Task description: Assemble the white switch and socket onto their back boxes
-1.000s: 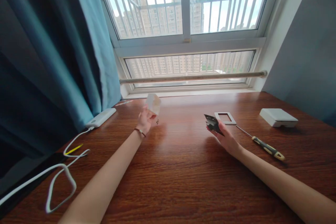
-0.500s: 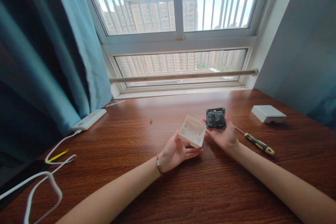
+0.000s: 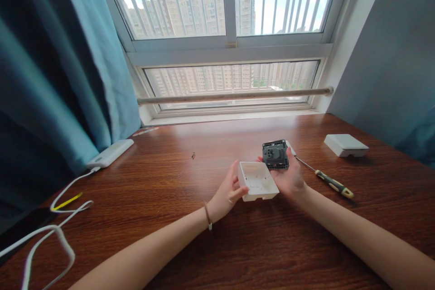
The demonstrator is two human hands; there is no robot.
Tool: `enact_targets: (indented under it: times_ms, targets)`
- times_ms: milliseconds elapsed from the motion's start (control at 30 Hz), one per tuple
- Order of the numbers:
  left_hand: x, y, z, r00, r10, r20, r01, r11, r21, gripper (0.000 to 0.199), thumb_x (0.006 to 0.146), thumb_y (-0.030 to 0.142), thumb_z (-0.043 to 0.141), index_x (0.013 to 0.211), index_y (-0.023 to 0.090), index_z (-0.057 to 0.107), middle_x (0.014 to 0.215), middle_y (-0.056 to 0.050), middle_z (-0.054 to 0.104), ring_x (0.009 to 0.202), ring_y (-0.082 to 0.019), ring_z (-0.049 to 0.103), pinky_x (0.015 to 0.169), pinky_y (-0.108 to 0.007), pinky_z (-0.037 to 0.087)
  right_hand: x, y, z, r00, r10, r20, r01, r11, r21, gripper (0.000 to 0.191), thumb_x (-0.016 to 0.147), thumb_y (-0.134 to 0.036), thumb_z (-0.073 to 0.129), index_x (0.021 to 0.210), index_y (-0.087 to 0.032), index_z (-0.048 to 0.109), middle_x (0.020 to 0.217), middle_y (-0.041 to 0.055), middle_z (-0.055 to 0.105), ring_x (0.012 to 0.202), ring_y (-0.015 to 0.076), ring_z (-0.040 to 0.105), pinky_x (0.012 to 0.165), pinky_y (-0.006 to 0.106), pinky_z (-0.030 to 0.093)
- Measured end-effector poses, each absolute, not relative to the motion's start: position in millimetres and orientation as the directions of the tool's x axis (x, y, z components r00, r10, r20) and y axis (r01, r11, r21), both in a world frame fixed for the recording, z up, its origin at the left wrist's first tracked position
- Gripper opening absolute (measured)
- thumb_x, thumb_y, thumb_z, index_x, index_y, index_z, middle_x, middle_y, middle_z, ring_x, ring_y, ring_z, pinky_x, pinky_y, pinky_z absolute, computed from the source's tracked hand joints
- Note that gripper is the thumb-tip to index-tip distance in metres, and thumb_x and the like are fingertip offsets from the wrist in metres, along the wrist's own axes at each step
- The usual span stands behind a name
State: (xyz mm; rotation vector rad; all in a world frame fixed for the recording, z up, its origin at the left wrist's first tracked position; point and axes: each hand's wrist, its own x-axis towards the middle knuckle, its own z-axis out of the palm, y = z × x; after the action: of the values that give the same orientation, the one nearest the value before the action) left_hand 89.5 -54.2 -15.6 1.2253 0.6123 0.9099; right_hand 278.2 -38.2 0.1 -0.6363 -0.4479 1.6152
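In the middle of the view my left hand (image 3: 225, 194) grips a white square mounting box (image 3: 258, 183) by its left side, thumb at the front. The box's hollow inside faces up and toward me, with small screw holes showing. My right hand (image 3: 291, 176) holds a wall socket (image 3: 275, 154), its dark back turned to me and its front hidden. The socket is just behind and right of the box; whether they touch I cannot tell. Beyond the right hand lies a screwdriver (image 3: 335, 184) with a black and yellow handle.
Small brass-coloured screws (image 3: 193, 156) lie on the brown wooden table (image 3: 176, 244). Another white box (image 3: 346, 144) sits at the right. On the left are a white power strip (image 3: 110, 154), its cable (image 3: 64, 189) and a thin yellow strip (image 3: 68, 201), beside a blue curtain (image 3: 98, 54).
The left hand has turned the mounting box, so its front wall now faces me, and brought it slightly right and nearer. The socket has shifted a little left and tilted.
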Motion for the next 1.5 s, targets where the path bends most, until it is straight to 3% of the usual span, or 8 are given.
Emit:
enact_targets:
  times_ms: [100,233,567,767,1067,1233,1400,1500]
  targets:
    - [86,-50,-22,0.484,0.858,0.173,-0.154,-0.111,0.982,0.089,0.066,0.049,0.066,0.135,0.02,0.018,0.136,-0.017,0.036,0.122,-0.029,0.041,0.102,-0.042,0.033,281,-37,0,-0.054,0.985,-0.163,-0.769,-0.145,-0.623,0.056,0.074,-0.067,0.041,0.091,-0.018,0.062,0.079,0.01,0.069,0.089,0.0307,0.062,0.087,0.053,0.045]
    - [76,-40,-30,0.462,0.851,0.248,0.141,-0.347,0.927,0.068,0.075,0.045,0.058,0.131,0.017,0.033,0.138,-0.013,0.036,0.129,-0.026,0.029,0.109,-0.041,0.018,285,-32,-5,-0.042,0.989,-0.145,-0.758,-0.126,-0.64,0.054,0.073,-0.068,0.042,0.088,-0.02,0.062,0.077,0.0083,0.069,0.087,0.0296,0.063,0.086,0.052,0.045]
    - [71,-32,-29,0.524,0.838,0.148,0.474,-0.432,0.767,0.069,0.076,0.049,0.053,0.136,0.022,0.03,0.143,-0.012,0.029,0.135,-0.028,0.013,0.107,-0.051,-0.002,285,-28,-15,0.012,0.989,-0.145,-0.756,-0.086,-0.649,0.048,0.074,-0.065,0.045,0.084,-0.021,0.062,0.075,0.0066,0.069,0.083,0.0273,0.064,0.082,0.049,0.049]
    - [67,-28,-31,0.549,0.827,0.122,0.553,-0.469,0.689,0.067,0.078,0.049,0.051,0.136,0.025,0.028,0.142,-0.011,0.031,0.136,-0.028,0.012,0.105,-0.053,-0.003,281,-29,-15,0.069,0.976,-0.208,-0.789,-0.074,-0.61,0.039,0.076,-0.059,0.049,0.085,-0.022,0.061,0.07,0.0034,0.068,0.079,0.0259,0.064,0.08,0.049,0.05]
    - [67,-25,-27,0.55,0.83,0.087,0.556,-0.443,0.703,0.064,0.075,0.048,0.054,0.133,0.028,0.034,0.141,-0.009,0.033,0.135,-0.03,0.012,0.103,-0.058,-0.004,278,-30,-13,0.088,0.977,-0.193,-0.816,-0.041,-0.577,0.035,0.078,-0.053,0.05,0.082,-0.021,0.062,0.066,0.0024,0.067,0.078,0.0236,0.064,0.079,0.044,0.052]
    - [66,-26,-20,0.578,0.816,0.002,0.631,-0.448,0.634,0.066,0.079,0.052,0.047,0.136,0.026,0.026,0.144,-0.009,0.027,0.136,-0.03,0.006,0.102,-0.06,-0.004,277,-30,-15,0.081,0.982,-0.172,-0.818,-0.033,-0.574,0.035,0.076,-0.053,0.055,0.08,-0.019,0.062,0.07,0.0023,0.068,0.071,0.0197,0.064,0.075,0.036,0.053]
    - [63,-23,-16,0.616,0.785,-0.065,0.645,-0.455,0.614,0.067,0.08,0.054,0.043,0.137,0.025,0.022,0.145,-0.008,0.025,0.136,-0.03,0.001,0.103,-0.061,-0.002,277,-29,-19,0.09,0.988,-0.127,-0.78,-0.01,-0.626,0.035,0.073,-0.053,0.057,0.082,-0.02,0.063,0.073,0.0011,0.068,0.07,0.0166,0.062,0.075,0.031,0.052]
    - [63,-22,-16,0.595,0.804,-0.001,0.61,-0.451,0.651,0.075,0.075,0.056,0.05,0.136,0.021,0.026,0.144,-0.012,0.026,0.136,-0.032,0.002,0.104,-0.06,0.0,280,-32,-15,0.154,0.988,-0.007,-0.642,0.094,-0.761,0.037,0.077,-0.056,0.051,0.086,-0.022,0.062,0.082,0.0011,0.067,0.082,0.0179,0.061,0.084,0.033,0.047]
